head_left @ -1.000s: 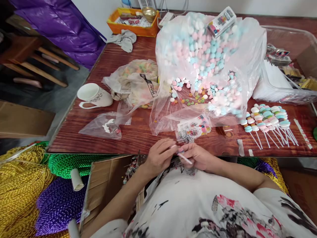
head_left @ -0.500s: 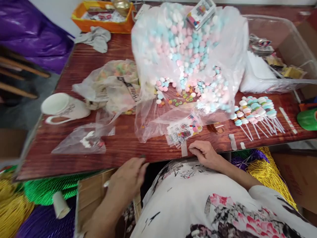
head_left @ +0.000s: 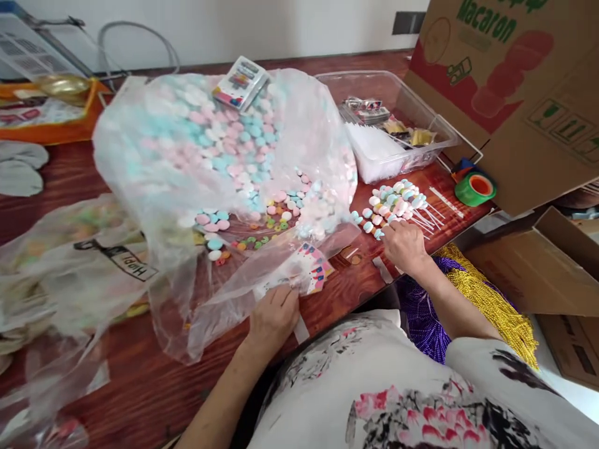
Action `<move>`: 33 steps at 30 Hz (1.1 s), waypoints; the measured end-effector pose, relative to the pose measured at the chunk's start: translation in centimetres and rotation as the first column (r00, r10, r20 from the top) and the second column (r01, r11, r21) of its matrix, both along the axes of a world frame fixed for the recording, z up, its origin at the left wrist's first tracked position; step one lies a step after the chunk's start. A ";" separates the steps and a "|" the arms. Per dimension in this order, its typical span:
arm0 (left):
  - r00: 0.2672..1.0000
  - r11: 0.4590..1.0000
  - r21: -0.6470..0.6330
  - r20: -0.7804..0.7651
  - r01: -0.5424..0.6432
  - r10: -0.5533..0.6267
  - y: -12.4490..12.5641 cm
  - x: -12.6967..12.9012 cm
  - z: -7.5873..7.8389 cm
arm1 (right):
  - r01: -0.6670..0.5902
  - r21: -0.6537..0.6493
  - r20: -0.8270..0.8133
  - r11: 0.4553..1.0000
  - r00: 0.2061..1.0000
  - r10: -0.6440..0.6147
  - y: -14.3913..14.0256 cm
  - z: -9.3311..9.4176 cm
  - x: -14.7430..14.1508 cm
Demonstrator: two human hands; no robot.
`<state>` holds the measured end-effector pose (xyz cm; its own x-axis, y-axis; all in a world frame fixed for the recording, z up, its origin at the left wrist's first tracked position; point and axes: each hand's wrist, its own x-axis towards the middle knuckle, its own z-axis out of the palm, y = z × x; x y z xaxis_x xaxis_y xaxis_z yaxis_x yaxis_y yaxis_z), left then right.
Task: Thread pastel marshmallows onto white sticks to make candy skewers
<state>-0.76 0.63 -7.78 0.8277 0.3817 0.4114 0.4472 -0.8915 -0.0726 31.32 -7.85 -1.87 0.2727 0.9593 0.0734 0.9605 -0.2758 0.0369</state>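
My left hand (head_left: 275,317) is at the table's front edge, its curled fingers closed on the near end of a fanned stack of small printed cards or bags (head_left: 311,268). Further right, my right hand (head_left: 405,247) is closed at the near side of a pile of marshmallow skewers (head_left: 395,201). Its fingers appear to grip the stick of the nearest skewer; the fingertips are partly hidden. Behind the printed stack lies a big clear bag (head_left: 318,118) of pink, blue and white candies. Small coloured rings (head_left: 262,240) are spread at its mouth.
A clear plastic tub (head_left: 374,174) with white sticks and packets stands behind the skewers. Green tape (head_left: 475,188) and a Macaron carton (head_left: 472,93) are at the right. Another plastic bag (head_left: 70,262) lies left. An orange basket (head_left: 60,134) is at the back left. Bead strands (head_left: 491,299) hang below the edge.
The view has swung right. My left hand has come up from below the table edge onto the printed stack. My right hand has moved right from beside that stack to the skewers.
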 end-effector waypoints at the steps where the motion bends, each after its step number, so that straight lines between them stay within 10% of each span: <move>1: 0.999 1.000 0.006 0.041 0.002 -0.002 0.0 -0.2 0.0 | 0.033 -0.051 0.013 0.998 0.999 -0.032 0.1 -0.2 0.0; 12: 0.979 0.981 -0.148 0.141 -0.124 0.145 -0.5 0.8 -0.1 | 0.206 -0.106 -0.028 0.973 0.977 -0.210 -1.9 -3.1 0.2; 24: 0.988 0.984 -0.115 0.061 -0.133 0.141 -0.9 1.3 0.7 | 0.025 -0.098 0.009 0.995 1.000 -0.024 0.3 3.7 5.1; 33: 0.982 0.973 -0.134 0.016 -0.186 0.190 -1.0 1.3 0.3 | -0.155 -0.226 0.022 0.962 0.986 0.164 4.8 5.2 6.1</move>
<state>0.53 -0.32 -7.49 0.7248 0.5814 0.3697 0.6077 -0.7923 0.0546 37.45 -3.07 3.36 0.1158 0.9835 -0.1389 0.9879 -0.0995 0.1191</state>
